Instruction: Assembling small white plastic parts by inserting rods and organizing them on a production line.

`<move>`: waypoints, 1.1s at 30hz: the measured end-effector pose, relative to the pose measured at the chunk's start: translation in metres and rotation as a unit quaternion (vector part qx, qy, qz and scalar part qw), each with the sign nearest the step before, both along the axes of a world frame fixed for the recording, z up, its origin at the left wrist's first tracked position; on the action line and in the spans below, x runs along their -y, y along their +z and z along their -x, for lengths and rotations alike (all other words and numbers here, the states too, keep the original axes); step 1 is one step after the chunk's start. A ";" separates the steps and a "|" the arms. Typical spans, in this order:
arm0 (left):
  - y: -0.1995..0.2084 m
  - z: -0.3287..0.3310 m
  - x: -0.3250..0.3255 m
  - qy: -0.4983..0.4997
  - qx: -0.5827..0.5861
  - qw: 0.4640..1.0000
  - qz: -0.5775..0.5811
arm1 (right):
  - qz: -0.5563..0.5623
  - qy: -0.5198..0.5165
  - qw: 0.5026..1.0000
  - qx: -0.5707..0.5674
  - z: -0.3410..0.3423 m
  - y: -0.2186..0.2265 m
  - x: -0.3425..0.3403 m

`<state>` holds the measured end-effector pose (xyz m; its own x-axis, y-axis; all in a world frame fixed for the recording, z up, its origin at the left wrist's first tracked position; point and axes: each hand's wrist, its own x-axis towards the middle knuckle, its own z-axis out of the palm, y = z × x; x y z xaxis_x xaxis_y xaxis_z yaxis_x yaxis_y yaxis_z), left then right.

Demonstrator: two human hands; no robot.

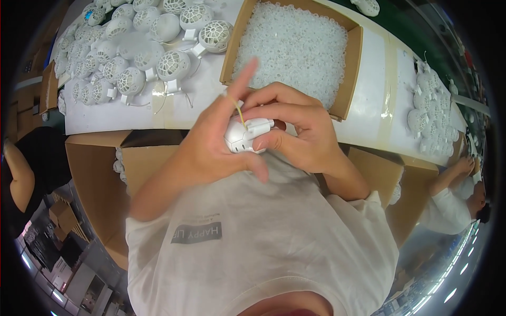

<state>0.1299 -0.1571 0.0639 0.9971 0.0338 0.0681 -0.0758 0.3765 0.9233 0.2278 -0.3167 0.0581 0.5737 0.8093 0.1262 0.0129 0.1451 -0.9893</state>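
Observation:
In front of my chest is a small white round plastic housing (240,138) with seam lines, dark slots and a short white stem on its side. My right hand (295,126) is closed on it, thumb on the near side and fingers bent over the top. Against its left side lies the palm of my left hand (211,134), index finger stretched up and thumb stretched out below. The left hand's other fingers are mostly hidden. A thin yellow wire (238,109) runs from the stem up towards the base of my left index finger.
A cardboard box (354,68) full of small clear-white rings stands on the white table (200,97). Many white lattice balls (130,80) crowd the left; more white parts (419,120) lie at the right. Open cartons (97,184) stand below the near edge. People work on both sides.

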 end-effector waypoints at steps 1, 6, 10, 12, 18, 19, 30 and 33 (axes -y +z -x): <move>0.002 -0.003 -0.005 -0.003 0.035 0.992 -0.122 | 0.001 -0.002 1.000 -0.003 0.001 -0.002 0.000; 0.009 -0.010 -0.004 0.013 0.093 0.931 -0.351 | -0.059 -0.048 0.989 0.129 0.001 -0.011 0.001; 0.006 -0.010 -0.008 0.004 0.113 0.918 -0.381 | -0.080 -0.062 0.988 0.120 0.002 -0.015 0.002; 0.004 -0.009 -0.008 -0.007 0.129 0.909 -0.396 | -0.072 -0.052 0.988 0.123 0.000 -0.015 0.003; -0.008 0.014 -0.014 -0.030 -0.116 0.979 0.162 | 0.013 -0.061 0.989 0.134 -0.040 0.006 -0.004; -0.011 0.017 -0.016 -0.054 -0.170 0.948 0.265 | 0.069 -0.134 0.970 0.188 -0.048 0.004 -0.004; -0.011 0.015 -0.023 -0.022 -0.130 0.985 0.115 | 0.344 -0.168 0.800 0.462 -0.072 -0.028 0.001; -0.013 0.008 -0.024 0.030 -0.080 0.996 -0.017 | 0.294 -0.188 0.844 0.406 -0.075 -0.028 0.005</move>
